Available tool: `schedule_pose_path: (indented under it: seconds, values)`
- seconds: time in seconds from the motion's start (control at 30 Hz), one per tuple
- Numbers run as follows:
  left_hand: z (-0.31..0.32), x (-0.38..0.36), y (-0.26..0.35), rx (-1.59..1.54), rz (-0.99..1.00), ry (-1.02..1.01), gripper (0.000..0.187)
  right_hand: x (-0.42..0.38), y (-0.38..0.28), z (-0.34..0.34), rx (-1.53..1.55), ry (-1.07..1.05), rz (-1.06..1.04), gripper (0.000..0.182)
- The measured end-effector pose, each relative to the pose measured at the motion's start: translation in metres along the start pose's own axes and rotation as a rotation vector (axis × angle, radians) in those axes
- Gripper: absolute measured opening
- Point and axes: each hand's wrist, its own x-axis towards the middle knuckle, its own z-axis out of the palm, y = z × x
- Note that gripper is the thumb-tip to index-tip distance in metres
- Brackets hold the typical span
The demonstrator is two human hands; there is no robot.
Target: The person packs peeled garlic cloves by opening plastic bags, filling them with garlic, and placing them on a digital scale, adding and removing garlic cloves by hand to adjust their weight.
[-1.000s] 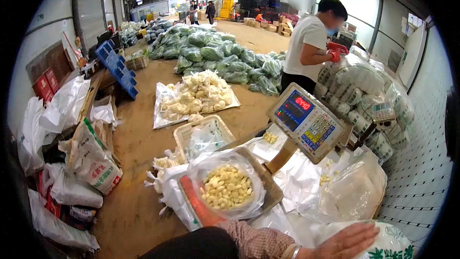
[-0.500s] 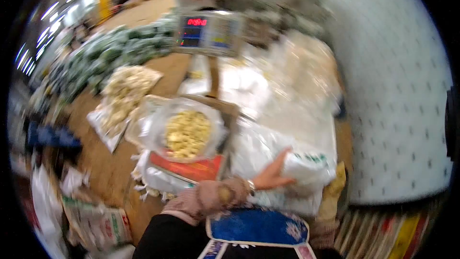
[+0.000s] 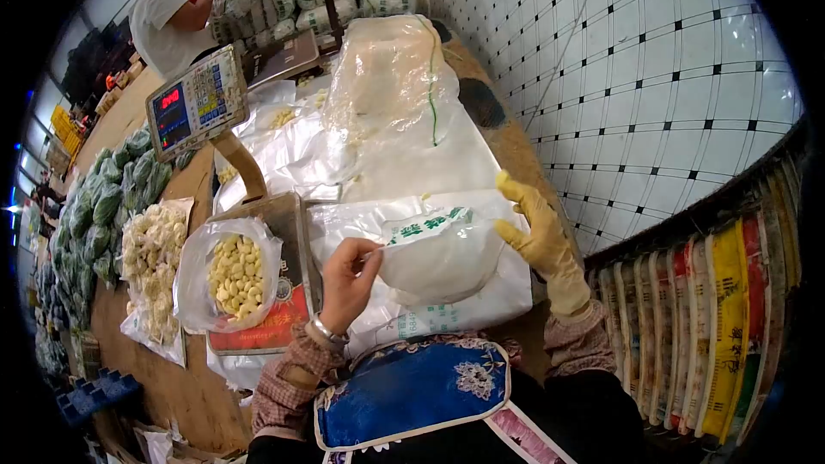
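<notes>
My left hand (image 3: 350, 282), bare with a bracelet at the wrist, pinches the left edge of a clear plastic bag (image 3: 443, 266) with green print. My right hand (image 3: 541, 245) wears a yellow glove; its fingers are apart at the bag's right side, thumb close to the edge, and no grip on it shows. White plastic sheets (image 3: 507, 292) lie under the bag. Left of my left hand, an open bag of peeled garlic cloves (image 3: 236, 279) sits on a scale (image 3: 301, 241) whose display (image 3: 196, 103) is lit red.
Unpeeled-looking garlic (image 3: 155, 249) is heaped at the left, beside wrapped green vegetables (image 3: 103, 206). Filled sacks (image 3: 284, 0) are stacked at the back, near a person (image 3: 163, 21) with red gloves. A tiled wall (image 3: 653, 77) and striped stacked material (image 3: 687, 326) stand at the right.
The view has turned and sharpened. My left hand has gone from lying spread on the plastic to pinching the bag's edge. The gloved right hand has come up beside the bag.
</notes>
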Motion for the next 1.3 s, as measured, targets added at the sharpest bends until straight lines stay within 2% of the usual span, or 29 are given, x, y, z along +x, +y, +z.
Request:
schedule_pose_path:
  seconds: [0.03,0.1,0.13,0.17,0.2,0.23,0.3,0.33,0.37,0.43,0.47,0.5,0.57,0.6,0.63,0.67,0.77,0.83,0.9,0.93,0.97,1.03,1.1,1.17,1.23,1.3]
  values:
    - [-0.003,-0.001,0.003,0.067,-0.024,-0.004,0.006,0.000,-0.006,0.000,-0.001,0.001,-0.003,0.042]
    - [-0.002,-0.001,0.009,0.109,0.004,0.019,0.003,-0.003,-0.023,0.003,-0.198,-0.046,-0.223,0.036]
    - [-0.001,-0.001,0.012,0.114,-0.004,0.023,0.003,-0.001,-0.027,0.007,-0.309,-0.061,-0.237,0.032]
    - [-0.001,0.002,0.016,0.206,0.125,-0.012,0.004,0.000,-0.030,0.006,-0.300,-0.064,-0.239,0.032]
    - [-0.001,0.005,0.020,0.299,0.257,-0.042,0.005,0.004,-0.034,0.004,-0.413,-0.184,-0.191,0.035]
    - [-0.001,0.010,0.025,0.311,0.258,-0.029,0.005,0.009,-0.036,0.004,-0.526,-0.301,-0.149,0.038]
    - [-0.001,0.020,0.034,0.341,0.292,-0.213,0.010,0.011,-0.036,0.009,-0.610,-0.330,-0.170,0.040]
    - [-0.001,0.026,0.040,0.360,0.234,-0.307,0.014,0.010,-0.036,0.011,-0.705,-0.357,-0.173,0.042]
    - [0.002,0.035,0.048,0.365,0.237,-0.300,0.014,0.010,-0.035,0.013,-0.703,-0.355,-0.182,0.042]
    - [0.018,0.057,0.063,0.571,0.151,-0.472,0.019,0.011,-0.033,0.014,-0.694,-0.420,-0.146,0.042]
    - [0.031,0.068,0.063,0.632,0.243,-0.469,0.021,0.010,-0.032,0.015,-0.695,-0.417,-0.153,0.042]
    - [0.046,0.080,0.060,0.692,0.334,-0.462,0.024,0.009,-0.031,0.017,-0.663,-0.451,-0.217,0.040]
    - [0.078,0.099,0.054,0.799,0.321,-0.559,0.030,0.006,-0.026,0.019,-0.636,-0.479,-0.292,0.037]
    - [0.087,0.107,0.056,0.803,0.327,-0.551,0.030,0.004,-0.024,0.017,-0.596,-0.424,-0.383,0.032]
    - [0.093,0.115,0.057,0.909,0.258,-0.752,0.032,0.003,-0.023,0.016,-0.555,-0.369,-0.474,0.027]
    - [0.097,0.120,0.058,1.012,0.181,-0.955,0.034,0.000,-0.025,0.010,-0.548,-0.451,-0.400,0.027]
    - [0.106,0.119,0.064,1.140,0.164,-1.077,0.033,-0.008,-0.026,0.004,-0.478,-0.441,-0.386,0.029]
    - [0.113,0.119,0.069,1.188,0.198,-1.052,0.030,-0.012,-0.023,0.007,-0.454,-0.396,-0.373,0.034]
    - [0.117,0.118,0.066,1.230,0.234,-1.034,0.026,-0.016,-0.019,0.010,-0.453,-0.309,-0.192,0.038]
    - [0.119,0.119,0.062,1.215,0.236,-0.958,0.023,-0.016,-0.017,0.014,-0.491,-0.223,-0.228,0.042]
    - [0.120,0.119,0.059,1.198,0.237,-0.880,0.019,-0.015,-0.018,0.015,-0.491,-0.226,-0.222,0.042]
    - [0.110,0.125,0.066,1.179,0.160,-0.860,0.017,-0.012,-0.019,0.017,-0.552,-0.228,-0.120,0.032]
    - [0.101,0.128,0.058,1.186,0.261,-0.808,0.013,-0.009,-0.013,0.024,-0.611,-0.315,-0.115,0.029]
    - [0.095,0.136,0.049,1.190,0.270,-0.714,0.010,-0.011,-0.008,0.029,-0.580,-0.431,-0.404,0.024]
    - [0.073,0.158,0.046,1.177,0.388,-0.489,0.009,-0.016,-0.014,0.036,-0.644,-0.498,-0.407,0.020]
    - [0.062,0.162,0.048,1.176,0.377,-0.530,0.016,-0.021,-0.019,0.033,-0.424,-0.422,-0.527,0.018]
